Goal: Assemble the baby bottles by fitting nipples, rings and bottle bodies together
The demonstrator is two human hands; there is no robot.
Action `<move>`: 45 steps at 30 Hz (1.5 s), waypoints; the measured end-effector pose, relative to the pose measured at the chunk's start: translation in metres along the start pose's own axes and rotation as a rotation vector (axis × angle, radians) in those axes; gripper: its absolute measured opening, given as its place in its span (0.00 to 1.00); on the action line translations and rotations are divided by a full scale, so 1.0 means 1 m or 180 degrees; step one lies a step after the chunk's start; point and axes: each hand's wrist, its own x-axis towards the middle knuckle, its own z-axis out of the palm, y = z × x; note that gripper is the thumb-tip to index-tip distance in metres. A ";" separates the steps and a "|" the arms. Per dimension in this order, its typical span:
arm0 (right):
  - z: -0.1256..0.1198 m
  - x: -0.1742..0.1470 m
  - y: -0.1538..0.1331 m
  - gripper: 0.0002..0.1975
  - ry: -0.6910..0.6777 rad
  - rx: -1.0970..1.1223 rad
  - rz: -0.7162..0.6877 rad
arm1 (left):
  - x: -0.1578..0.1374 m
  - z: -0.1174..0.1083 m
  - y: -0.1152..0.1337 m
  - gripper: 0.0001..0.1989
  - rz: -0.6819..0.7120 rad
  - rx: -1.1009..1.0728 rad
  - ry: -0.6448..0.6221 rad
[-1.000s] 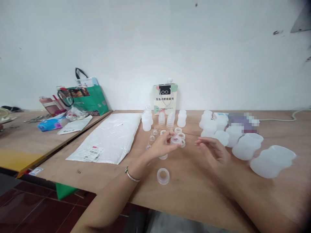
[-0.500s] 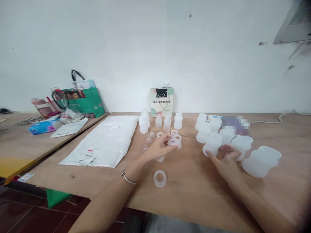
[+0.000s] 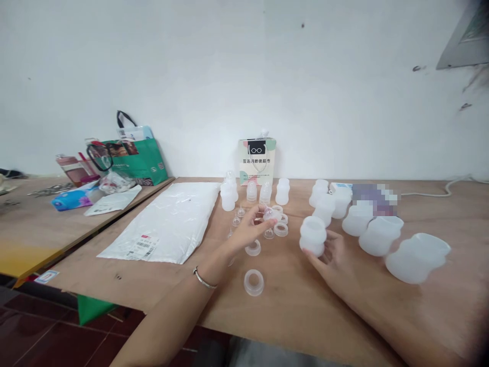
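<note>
In my left hand (image 3: 252, 227) is a clear bottle nipple (image 3: 270, 214), pinched between thumb and fingers above the middle of the table; a collar ring may be around it, but I cannot tell. My right hand (image 3: 331, 253) grips a frosted white baby bottle body (image 3: 313, 236), upright with its mouth uncovered. Close to my left hand lie several collar rings, one of them a ring (image 3: 280, 229) to its right. A single ring (image 3: 254, 283) rests nearer the front edge. Loose clear nipples (image 3: 237, 221) stand left of my left hand.
More bottle bodies (image 3: 381, 235) stand on the right. Capped bottles (image 3: 265, 192) line the back before a paper bag (image 3: 256, 159). A white plastic mailer (image 3: 164, 219) covers the table's left. Farther left are a green bag (image 3: 141, 163) and a blue packet (image 3: 72, 200).
My right hand has lifted the bottle body out of the group and brought it left, toward my left hand. My left hand still holds the nipple, now turned slightly.
</note>
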 end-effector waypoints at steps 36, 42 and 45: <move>0.011 0.013 -0.042 0.21 -0.0868 -0.0228 -0.0188 | -0.004 -0.007 0.011 0.21 0.0257 -0.0558 -0.0540; 0.013 0.012 -0.042 0.22 -0.1060 -0.0026 0.0177 | -0.001 -0.007 0.001 0.23 0.0168 -0.0395 -0.0302; 0.012 0.011 -0.045 0.22 -0.1107 0.0247 0.0328 | 0.001 -0.010 -0.002 0.24 0.0197 -0.0506 -0.0278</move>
